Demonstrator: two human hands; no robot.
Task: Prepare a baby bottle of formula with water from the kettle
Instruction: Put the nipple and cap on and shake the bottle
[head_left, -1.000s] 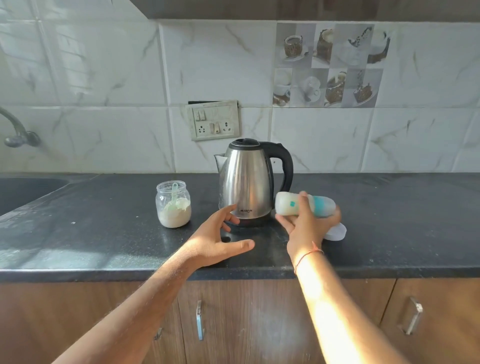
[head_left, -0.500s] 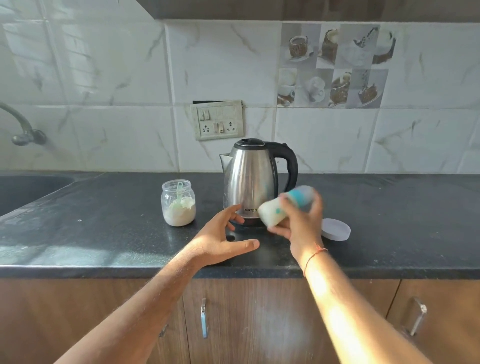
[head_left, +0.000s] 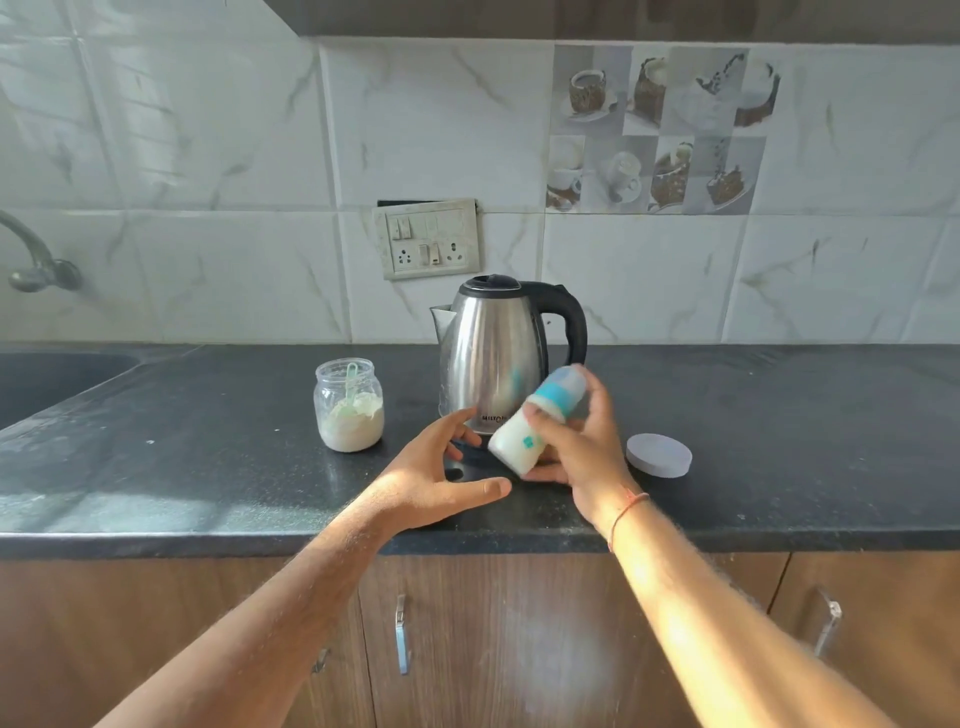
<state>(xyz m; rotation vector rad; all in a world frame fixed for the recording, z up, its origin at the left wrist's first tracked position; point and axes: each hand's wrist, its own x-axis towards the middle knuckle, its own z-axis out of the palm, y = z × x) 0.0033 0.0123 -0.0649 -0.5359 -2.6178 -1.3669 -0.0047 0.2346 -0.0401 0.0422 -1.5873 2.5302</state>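
A: Bottle status?
B: Right hand (head_left: 582, 457) grip closed around the baby bottle (head_left: 535, 421), just before the kettle (head_left: 493, 353). A second ago it lay level; now it tilts cap-up, milky. Judgement: mixing shake.
A: Left hand (head_left: 431, 478)?
B: Open, empty, hovering beside the kettle.

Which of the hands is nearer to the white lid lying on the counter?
Right. The right hand, gripping the baby bottle, is just left of the lid; the left hand is farther left, before the kettle.

Baby bottle (head_left: 537, 421) now tilted cap-up.
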